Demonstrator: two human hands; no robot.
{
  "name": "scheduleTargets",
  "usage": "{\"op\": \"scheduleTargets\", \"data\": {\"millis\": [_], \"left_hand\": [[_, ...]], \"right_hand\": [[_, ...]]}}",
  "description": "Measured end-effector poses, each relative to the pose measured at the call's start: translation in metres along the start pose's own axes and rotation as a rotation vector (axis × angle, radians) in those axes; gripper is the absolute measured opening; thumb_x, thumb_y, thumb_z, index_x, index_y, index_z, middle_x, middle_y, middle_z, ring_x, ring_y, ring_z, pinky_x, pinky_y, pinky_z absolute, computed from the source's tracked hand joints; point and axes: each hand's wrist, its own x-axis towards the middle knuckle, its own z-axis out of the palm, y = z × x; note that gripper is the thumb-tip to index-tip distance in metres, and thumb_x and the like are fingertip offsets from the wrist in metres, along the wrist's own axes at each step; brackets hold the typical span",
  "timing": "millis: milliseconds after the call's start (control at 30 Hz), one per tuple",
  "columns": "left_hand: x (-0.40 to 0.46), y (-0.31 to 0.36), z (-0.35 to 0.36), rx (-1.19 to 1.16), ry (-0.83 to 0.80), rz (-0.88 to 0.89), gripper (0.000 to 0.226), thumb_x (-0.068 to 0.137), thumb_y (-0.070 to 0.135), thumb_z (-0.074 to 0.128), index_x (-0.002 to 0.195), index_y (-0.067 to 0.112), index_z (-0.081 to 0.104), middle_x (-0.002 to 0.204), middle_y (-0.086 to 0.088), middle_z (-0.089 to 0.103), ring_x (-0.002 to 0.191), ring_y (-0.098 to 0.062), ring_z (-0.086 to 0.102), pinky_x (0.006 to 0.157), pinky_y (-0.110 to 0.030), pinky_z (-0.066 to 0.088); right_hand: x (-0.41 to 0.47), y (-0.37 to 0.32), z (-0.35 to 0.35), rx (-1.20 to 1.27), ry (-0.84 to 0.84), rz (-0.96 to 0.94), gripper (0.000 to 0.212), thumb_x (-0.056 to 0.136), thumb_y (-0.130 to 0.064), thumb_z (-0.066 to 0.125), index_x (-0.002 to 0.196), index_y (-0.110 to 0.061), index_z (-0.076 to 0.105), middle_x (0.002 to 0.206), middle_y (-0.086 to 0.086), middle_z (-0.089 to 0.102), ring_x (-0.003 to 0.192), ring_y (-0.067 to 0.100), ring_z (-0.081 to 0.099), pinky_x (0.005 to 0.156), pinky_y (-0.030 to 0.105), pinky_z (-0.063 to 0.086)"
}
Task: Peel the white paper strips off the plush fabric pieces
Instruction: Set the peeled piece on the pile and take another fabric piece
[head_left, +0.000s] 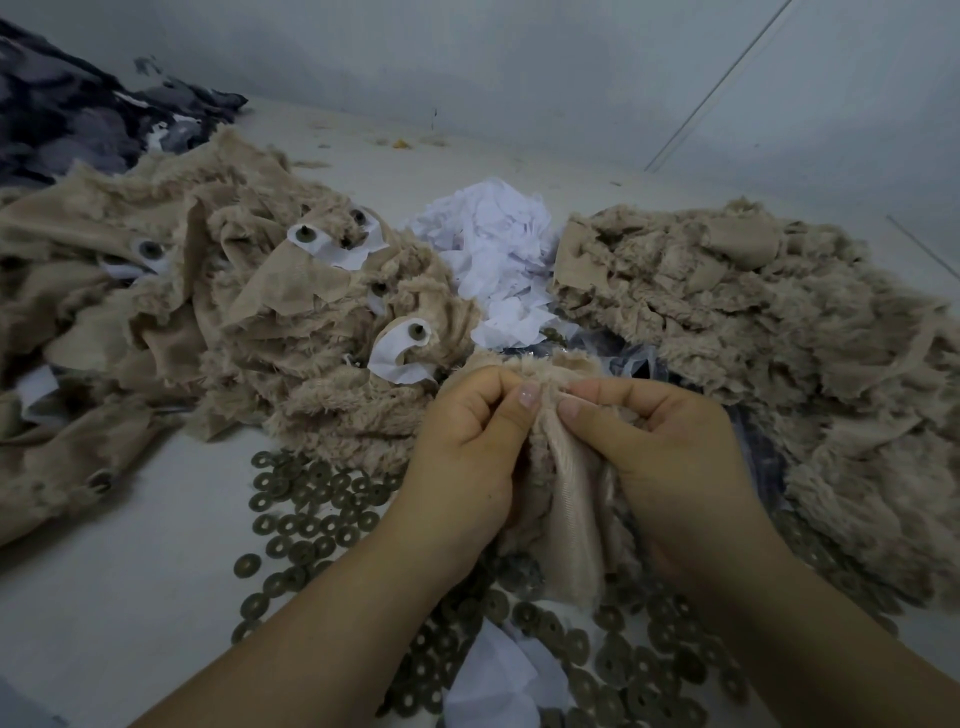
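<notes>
Head view, looking down: my left hand (470, 441) and my right hand (644, 447) meet over one plush fabric piece (566, 499), each pinching its top edge between thumb and curled fingers, thumbnails nearly touching at the fold. The piece hangs from that pinch, pile on the outer faces and the smooth woven backing turned toward me down the middle. I cannot see any white strip on it from here; if one is there, it is tucked in the fold or under my fingers. The cloth is light and limp and gives me nothing to pull against, so I judge one hand should hold the fabric close beside the strip while the other lifts a loose paper corner. The paper looks thin and likely to tear, so a slow peel kept low along the backing seems safer than a tug. Just left of my hands lies the heap of unpeeled pieces (249, 312), where a white paper strip (397, 358) curls around a dark round stud. Beyond my hands sits the crumpled pile of paper (498, 260), and to the right the heap of plush pieces with no paper showing (753, 332). Dark washers (306, 525) are scattered on the pale table (130, 597) below and beside my wrists.
</notes>
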Motion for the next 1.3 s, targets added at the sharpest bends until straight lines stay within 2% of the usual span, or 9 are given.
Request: {"op": "scheduleTargets", "data": {"millis": [133,300,433,500,567,700,967,1167,1300], "left_hand": [[-0.0003,0.0015,0.0004,0.001,-0.001,-0.019,0.031,0.090,0.033,0.053,0.081,0.005,0.063,0.085,-0.037,0.056,0.072,-0.050,0.053,0.070,-0.064,0.049],[-0.0008,0.0006,0.0004,0.066,-0.018,0.020,0.030,0.085,0.036,0.061,0.079,0.007,0.059,0.070,-0.025,0.054,0.051,-0.026,0.046,0.043,-0.033,0.040],[-0.0011,0.0003,0.0011,0.067,-0.010,0.037,0.029,0.084,0.025,0.068,0.084,-0.002,0.057,0.083,-0.035,0.057,0.071,-0.050,0.055,0.058,-0.056,0.049],[-0.0010,-0.0015,-0.0016,0.043,-0.005,0.036,0.021,0.088,0.017,0.070,0.082,0.000,0.059,0.079,-0.029,0.061,0.063,-0.042,0.057,0.051,-0.047,0.051],[-0.0008,-0.0008,-0.0032,0.010,-0.020,0.022,0.016,0.088,0.016,0.069,0.078,0.005,0.063,0.073,-0.024,0.062,0.054,-0.023,0.056,0.046,-0.029,0.047],[-0.0004,0.0012,-0.0024,-0.081,-0.063,-0.008,0.016,0.079,0.025,0.068,0.076,0.010,0.067,0.071,-0.022,0.063,0.063,-0.027,0.058,0.059,-0.033,0.051],[-0.0008,0.0017,-0.0039,-0.115,-0.076,-0.017,0.011,0.078,0.026,0.067,0.069,0.021,0.069,0.062,-0.006,0.058,0.056,-0.017,0.050,0.054,-0.028,0.045],[-0.0007,0.0009,-0.0037,-0.152,-0.066,-0.038,0.014,0.082,0.022,0.067,0.069,0.018,0.067,0.065,-0.010,0.055,0.061,-0.024,0.047,0.056,-0.031,0.043],[0.0010,-0.0007,-0.0049,-0.187,-0.073,-0.073,0.016,0.086,0.020,0.062,0.071,0.015,0.066,0.066,-0.009,0.056,0.063,-0.024,0.048,0.059,-0.033,0.045]], "right_hand": [[-0.0017,-0.0018,0.0008,-0.069,0.021,-0.058,0.006,0.080,-0.014,0.080,0.079,-0.019,0.079,0.082,0.003,0.078,0.081,0.020,0.076,0.076,0.043,0.063],[-0.0034,-0.0042,0.0025,-0.117,0.038,-0.175,0.010,0.080,-0.011,0.081,0.078,-0.020,0.076,0.076,-0.002,0.078,0.072,0.014,0.076,0.063,0.026,0.062],[-0.0040,-0.0040,0.0015,-0.202,0.069,-0.249,0.017,0.078,-0.012,0.081,0.075,-0.028,0.076,0.075,-0.008,0.077,0.075,0.020,0.075,0.063,0.031,0.063],[-0.0063,-0.0044,0.0013,-0.281,0.090,-0.315,0.021,0.078,-0.016,0.081,0.072,-0.036,0.075,0.072,-0.011,0.076,0.071,0.029,0.073,0.062,0.040,0.063],[-0.0069,-0.0046,0.0007,-0.329,0.107,-0.376,0.029,0.078,-0.015,0.081,0.070,-0.041,0.072,0.071,-0.016,0.074,0.066,0.017,0.073,0.061,0.030,0.062],[-0.0057,-0.0041,0.0002,-0.368,0.128,-0.417,0.032,0.077,-0.011,0.081,0.068,-0.040,0.069,0.066,-0.017,0.072,0.052,0.006,0.065,0.049,0.015,0.052],[-0.0072,-0.0037,0.0017,-0.381,0.127,-0.462,0.035,0.076,-0.005,0.080,0.068,-0.036,0.067,0.057,-0.009,0.066,0.039,0.000,0.048,0.039,0.006,0.035],[-0.0051,0.0005,0.0017,-0.300,0.104,-0.433,0.030,0.078,-0.005,0.081,0.068,-0.032,0.072,0.072,0.000,0.073,0.061,0.024,0.067,0.056,0.030,0.057],[-0.0033,0.0022,-0.0008,-0.268,0.119,-0.345,0.014,0.078,-0.013,0.083,0.074,-0.025,0.076,0.069,0.005,0.074,0.067,0.037,0.069,0.060,0.048,0.060]]}}
